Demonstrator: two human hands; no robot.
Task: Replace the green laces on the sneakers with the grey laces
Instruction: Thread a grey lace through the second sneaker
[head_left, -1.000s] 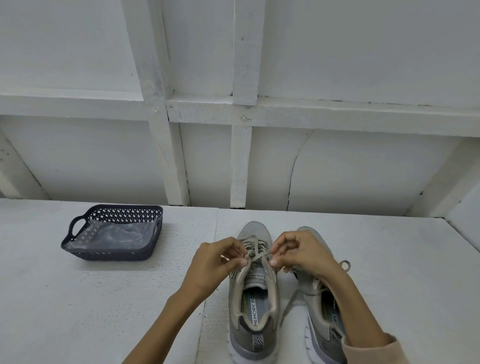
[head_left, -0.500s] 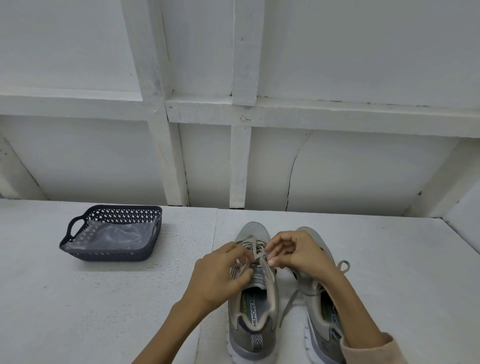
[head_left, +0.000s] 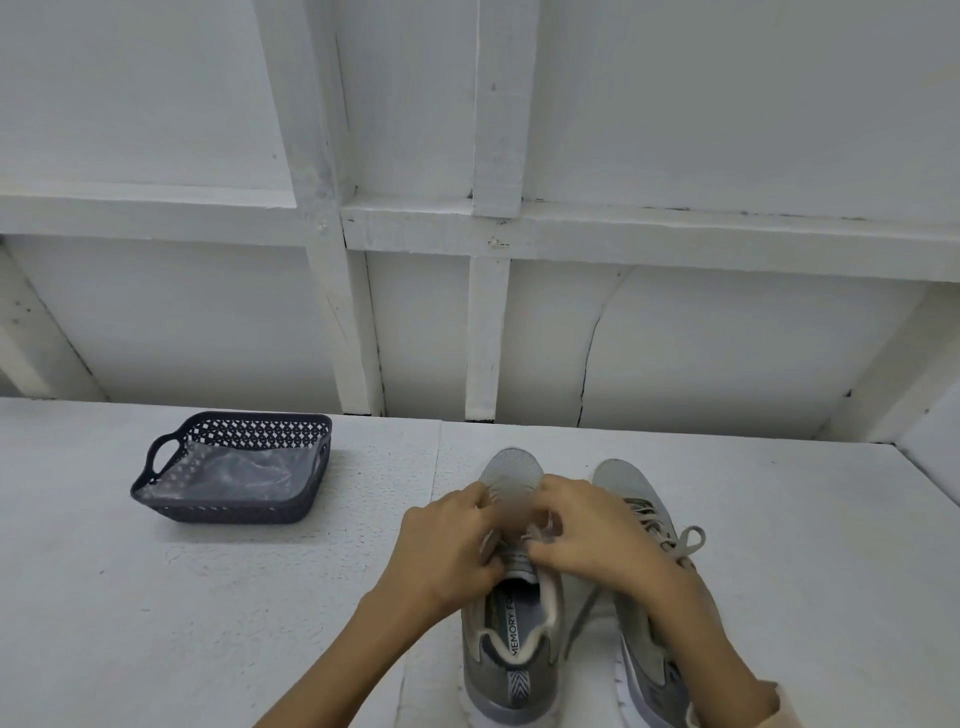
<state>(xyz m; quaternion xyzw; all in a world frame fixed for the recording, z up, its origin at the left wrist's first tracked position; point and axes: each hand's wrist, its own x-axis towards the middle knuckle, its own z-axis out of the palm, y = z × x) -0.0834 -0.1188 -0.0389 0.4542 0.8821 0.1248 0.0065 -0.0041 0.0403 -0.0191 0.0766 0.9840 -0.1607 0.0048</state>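
Left sneaker (head_left: 511, 649): is being kept on the table (head_left: 156, 623), near centre, toe pointing far.
Grey lace (head_left: 535, 531): is being pinched over the tongue by the right hand (head_left: 592, 535); blurred.
Left hand (head_left: 447, 551): fingers are being curled against the lacing; what is gripped cannot be told.
In the way: the lacing is being hidden by both hands.
Right sneaker (head_left: 631, 488): just beside, right; is being crossed by the forearm.
Basket (head_left: 234, 512): far left, well apart, holding a clear bag (head_left: 244, 473).
Count: two sneakers, two hands, one basket, one bag.
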